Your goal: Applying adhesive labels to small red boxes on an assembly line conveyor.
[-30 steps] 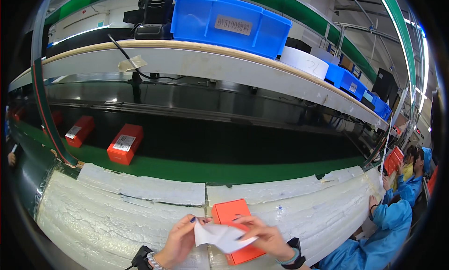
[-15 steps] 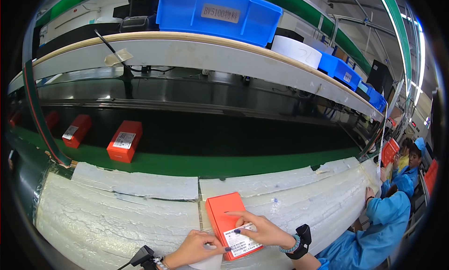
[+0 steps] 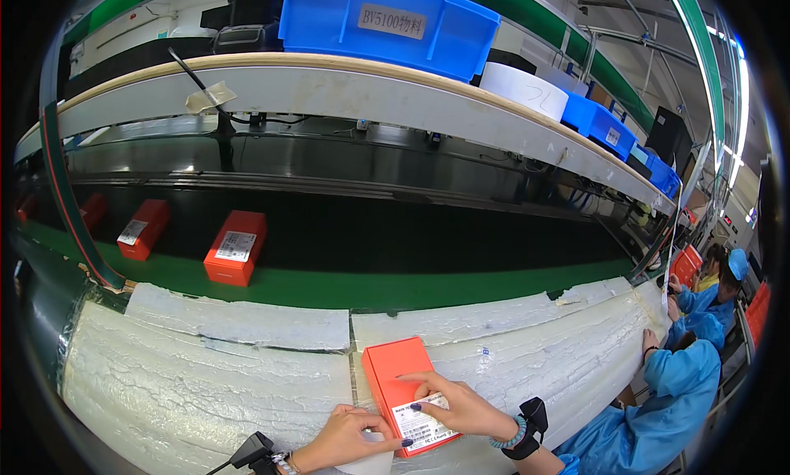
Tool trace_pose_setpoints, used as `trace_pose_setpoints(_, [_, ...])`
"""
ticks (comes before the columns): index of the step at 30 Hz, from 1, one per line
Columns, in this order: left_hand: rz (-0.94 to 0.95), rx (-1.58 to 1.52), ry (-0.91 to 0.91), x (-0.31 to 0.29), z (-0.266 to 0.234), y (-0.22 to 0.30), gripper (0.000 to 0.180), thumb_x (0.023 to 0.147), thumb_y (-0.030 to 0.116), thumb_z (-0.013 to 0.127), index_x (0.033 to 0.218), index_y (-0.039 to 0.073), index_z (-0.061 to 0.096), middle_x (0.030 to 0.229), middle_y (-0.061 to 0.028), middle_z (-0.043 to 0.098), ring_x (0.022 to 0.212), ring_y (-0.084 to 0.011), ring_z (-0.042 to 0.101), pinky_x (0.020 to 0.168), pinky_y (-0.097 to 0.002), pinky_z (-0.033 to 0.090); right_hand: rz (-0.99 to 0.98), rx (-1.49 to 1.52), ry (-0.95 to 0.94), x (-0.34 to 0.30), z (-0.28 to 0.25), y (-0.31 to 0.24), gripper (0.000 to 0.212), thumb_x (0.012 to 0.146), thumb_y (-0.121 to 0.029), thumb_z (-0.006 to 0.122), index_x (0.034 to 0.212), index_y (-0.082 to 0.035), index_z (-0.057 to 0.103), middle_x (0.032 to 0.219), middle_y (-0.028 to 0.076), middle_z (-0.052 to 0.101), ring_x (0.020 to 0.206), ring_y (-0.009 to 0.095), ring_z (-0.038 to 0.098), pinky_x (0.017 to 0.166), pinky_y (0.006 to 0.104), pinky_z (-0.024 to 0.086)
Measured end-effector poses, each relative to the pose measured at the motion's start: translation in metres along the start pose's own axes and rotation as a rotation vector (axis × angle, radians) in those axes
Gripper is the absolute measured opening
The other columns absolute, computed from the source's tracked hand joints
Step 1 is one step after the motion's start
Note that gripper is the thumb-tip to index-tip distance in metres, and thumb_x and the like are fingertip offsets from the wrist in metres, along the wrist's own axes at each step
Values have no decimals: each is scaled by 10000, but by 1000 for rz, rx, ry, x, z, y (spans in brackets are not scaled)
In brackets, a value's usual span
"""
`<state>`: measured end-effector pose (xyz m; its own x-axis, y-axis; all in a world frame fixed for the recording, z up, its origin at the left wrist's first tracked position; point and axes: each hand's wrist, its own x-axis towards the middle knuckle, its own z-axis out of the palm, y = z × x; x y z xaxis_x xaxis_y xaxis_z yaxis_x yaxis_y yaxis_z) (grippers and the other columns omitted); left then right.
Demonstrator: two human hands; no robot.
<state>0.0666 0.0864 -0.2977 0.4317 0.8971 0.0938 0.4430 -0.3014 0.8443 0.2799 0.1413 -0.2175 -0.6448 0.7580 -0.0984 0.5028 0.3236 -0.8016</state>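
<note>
On the red-orange rectangular cardboard box [image 3: 393, 365], the bare right hand [image 3: 462, 409] hid part of the white printed paper label [image 3: 421, 428], whose finer print was too small to read, while the lower edge cut off the white paper sheet [image 3: 370, 464] half covered by the bare left hand [image 3: 347, 436]. The top edge cropped the large blue plastic bin [image 3: 329, 18], and at far left the upright dark-green, red-edged post [image 3: 56, 166] partly hid a dim red box [image 3: 96, 206].
</note>
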Motion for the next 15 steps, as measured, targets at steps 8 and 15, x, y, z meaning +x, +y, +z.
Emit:
trace_pose_setpoints(8, [-9, 3, -12, 2, -1, -1, 305, 741, 467, 723, 720, 164, 701, 705, 16, 652, 732, -125, 591, 840, -284, 307, 35, 0, 2, 1, 0, -1, 496, 857, -20, 528, 1335, -114, 437, 896, 85, 581, 868, 239, 616, 792, 337, 471])
trace_pose_setpoints(15, [-23, 27, -13, 1, -4, 0, 268, 763, 405, 721, 731, 139, 708, 696, 10, 656, 757, -154, 611, 877, -305, 347, 15, -13, 21, 2, 11, 2, 481, 849, -20, 529, 1313, -127, 465, 948, 98, 590, 930, 271, 606, 809, 326, 468])
